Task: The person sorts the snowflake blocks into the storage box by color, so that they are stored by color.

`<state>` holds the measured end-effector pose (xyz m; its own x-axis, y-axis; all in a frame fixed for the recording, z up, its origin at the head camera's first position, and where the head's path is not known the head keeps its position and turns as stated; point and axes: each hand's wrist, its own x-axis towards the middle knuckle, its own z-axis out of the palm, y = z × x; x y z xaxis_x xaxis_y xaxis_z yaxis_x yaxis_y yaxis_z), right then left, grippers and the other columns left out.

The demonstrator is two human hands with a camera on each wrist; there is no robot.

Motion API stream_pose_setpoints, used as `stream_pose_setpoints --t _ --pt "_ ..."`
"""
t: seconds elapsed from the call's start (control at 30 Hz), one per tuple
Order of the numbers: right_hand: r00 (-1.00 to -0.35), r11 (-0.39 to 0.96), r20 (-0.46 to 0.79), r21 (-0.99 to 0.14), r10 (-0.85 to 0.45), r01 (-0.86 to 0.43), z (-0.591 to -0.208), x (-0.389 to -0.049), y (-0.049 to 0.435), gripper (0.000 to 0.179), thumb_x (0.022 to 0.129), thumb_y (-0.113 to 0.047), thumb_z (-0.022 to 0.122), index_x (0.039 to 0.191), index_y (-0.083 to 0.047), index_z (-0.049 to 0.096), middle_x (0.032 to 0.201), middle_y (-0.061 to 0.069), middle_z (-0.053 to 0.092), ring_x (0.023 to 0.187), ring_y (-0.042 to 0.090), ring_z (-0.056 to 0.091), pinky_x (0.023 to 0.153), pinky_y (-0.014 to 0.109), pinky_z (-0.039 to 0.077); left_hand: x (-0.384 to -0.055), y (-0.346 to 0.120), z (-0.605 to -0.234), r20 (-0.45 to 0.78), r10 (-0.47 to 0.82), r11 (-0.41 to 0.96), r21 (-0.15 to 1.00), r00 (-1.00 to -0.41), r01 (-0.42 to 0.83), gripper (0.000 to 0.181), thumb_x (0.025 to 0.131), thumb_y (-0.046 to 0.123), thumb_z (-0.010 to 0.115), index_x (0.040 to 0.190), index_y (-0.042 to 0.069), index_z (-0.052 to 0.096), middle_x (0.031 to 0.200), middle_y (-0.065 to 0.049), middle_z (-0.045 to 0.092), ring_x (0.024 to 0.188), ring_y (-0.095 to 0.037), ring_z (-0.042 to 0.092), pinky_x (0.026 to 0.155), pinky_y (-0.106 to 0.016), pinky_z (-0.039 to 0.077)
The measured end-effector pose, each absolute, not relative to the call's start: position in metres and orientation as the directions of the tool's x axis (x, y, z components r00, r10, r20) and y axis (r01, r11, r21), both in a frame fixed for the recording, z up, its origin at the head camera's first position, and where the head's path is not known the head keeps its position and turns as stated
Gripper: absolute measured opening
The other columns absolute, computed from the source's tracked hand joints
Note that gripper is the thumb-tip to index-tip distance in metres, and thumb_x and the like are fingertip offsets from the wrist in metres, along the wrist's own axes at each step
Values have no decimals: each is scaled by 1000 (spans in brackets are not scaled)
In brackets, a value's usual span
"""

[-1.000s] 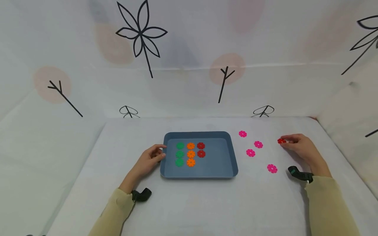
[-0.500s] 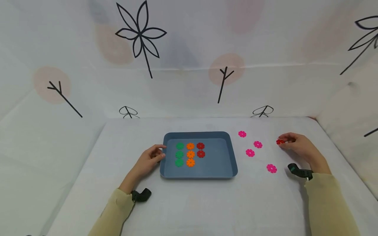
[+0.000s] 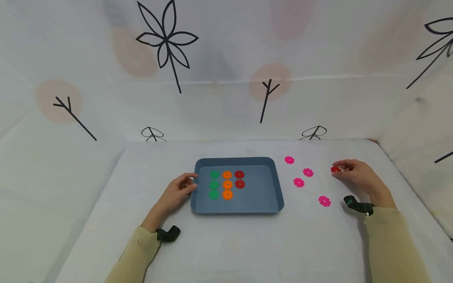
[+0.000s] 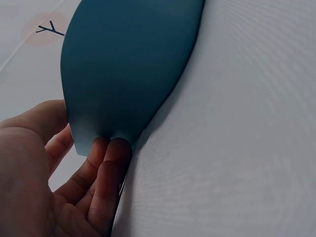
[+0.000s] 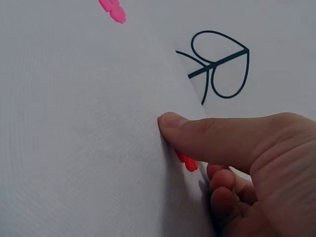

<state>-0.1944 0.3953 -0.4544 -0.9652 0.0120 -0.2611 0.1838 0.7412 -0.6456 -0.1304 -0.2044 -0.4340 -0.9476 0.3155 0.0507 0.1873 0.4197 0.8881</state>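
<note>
My left hand (image 3: 179, 191) grips the left edge of a blue-grey tray (image 3: 263, 204); in the left wrist view its curled fingers (image 4: 106, 170) meet the outer wall of the tray (image 4: 123, 69). Inside the tray, small notched plastic discs stand in columns: green discs (image 3: 214, 184), orange discs (image 3: 227, 184) and two dark red discs (image 3: 239, 179). At the right of the table my right hand (image 3: 359, 177) pinches a red disc (image 3: 335, 169) between thumb and fingers. The right wrist view shows that red disc (image 5: 189, 161) mostly hidden behind the thumb.
Several pink discs lie on the white cloth between the tray and my right hand, among them a far pink disc (image 3: 289, 160) and a near pink disc (image 3: 324, 201). A patterned cloth wall (image 3: 219, 110) rises behind the table.
My right thumb and fingers shift slightly around the red disc, which stays at nearly the same spot. The left hand and tray have not moved; the head view drifts slightly.
</note>
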Motion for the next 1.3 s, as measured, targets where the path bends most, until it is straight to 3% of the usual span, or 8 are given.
stream_pose_setpoints --t 0.2,0.37,0.6,0.8,1.03,1.3 --pt "-965 773 -261 -613 -7 160 -451 -197 394 62 89 -32 75 129 7 50 117 26 46 108 43 40 75 39 46 -131 -204 -433 50 316 416 890 -947 186 37 100 12 62 133 -4 57 98 -12 59 73 -13 51 63 -26 41" --pt "-972 742 -233 -654 -14 146 -456 -194 395 58 91 -36 73 127 4 50 116 23 52 106 37 45 78 36 45 -130 -204 -433 47 315 423 887 -948 184 37 100 13 62 133 -4 57 98 -12 59 74 -15 51 63 -26 41" --pt "-983 678 -177 -718 47 161 -466 -186 398 49 102 -40 55 130 0 54 124 21 55 111 30 44 78 24 43 -131 -205 -435 49 319 421 887 -946 188 37 100 13 62 133 -3 57 98 -11 59 75 -16 52 64 -27 41" --pt "-981 654 -161 -731 110 194 -466 -185 394 52 102 -43 51 132 -1 56 129 23 54 116 33 43 77 21 43 -131 -204 -435 50 314 422 887 -948 187 37 100 13 62 133 -3 57 99 -11 60 75 -15 52 65 -27 41" --pt "-968 609 -150 -754 202 244 -463 -185 389 59 101 -48 52 135 0 55 130 20 52 105 26 45 72 18 43 -131 -204 -436 54 311 424 886 -949 190 37 100 13 62 133 -3 57 100 -12 60 77 -16 53 65 -27 42" --pt "-990 644 -100 -751 102 143 -452 -183 369 49 104 -36 52 133 3 55 131 27 51 109 34 50 67 11 45 -129 -204 -437 55 298 426 886 -953 184 37 100 14 62 133 -2 58 100 -11 60 77 -16 53 67 -27 42"
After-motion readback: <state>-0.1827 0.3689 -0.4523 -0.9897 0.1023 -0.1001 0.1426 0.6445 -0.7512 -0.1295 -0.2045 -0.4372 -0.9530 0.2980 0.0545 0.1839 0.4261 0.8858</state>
